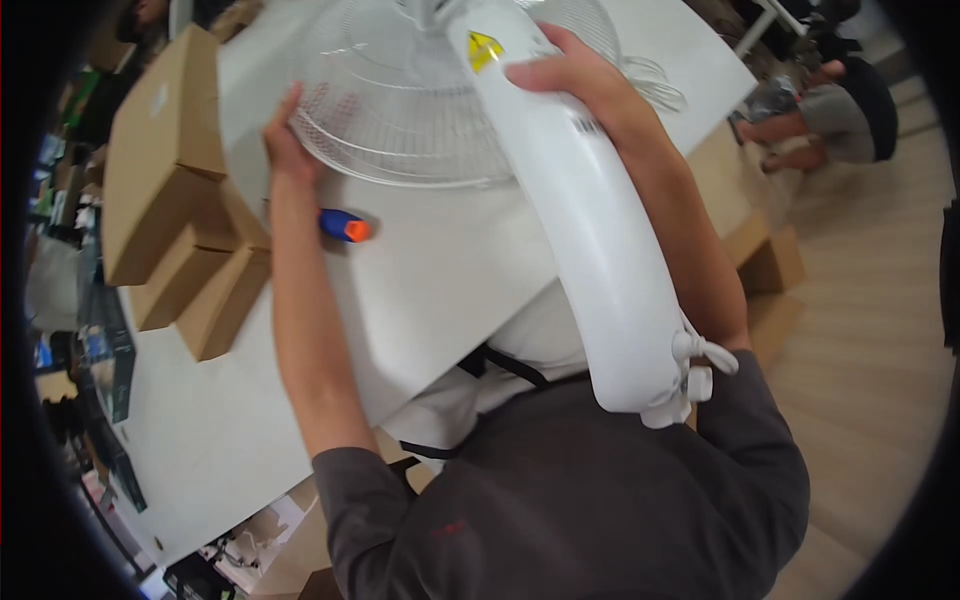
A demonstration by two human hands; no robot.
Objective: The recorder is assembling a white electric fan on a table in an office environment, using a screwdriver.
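- Your right hand wraps the white fan body; your left hand presses open-palmed against the fan's wire grille.
- Beside the grille: a blue-orange screwdriver and cardboard boxes.

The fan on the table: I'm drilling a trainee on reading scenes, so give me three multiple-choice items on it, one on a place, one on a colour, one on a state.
1. Where does the blue tool with the orange tip lie?
A. on the white table beside the left forearm
B. on a cardboard box
C. on the floor

2. What colour is the fan's stand?
A. black
B. white
C. grey

3. What is the right hand doing?
A. hanging free
B. resting flat on the table
C. gripping the stand near the fan head

Answers: 1 A, it sits on the table next to the forearm. 2 B, the stand is plainly white. 3 C, its fingers wrap the stand, while the left hand touches the wire grille.
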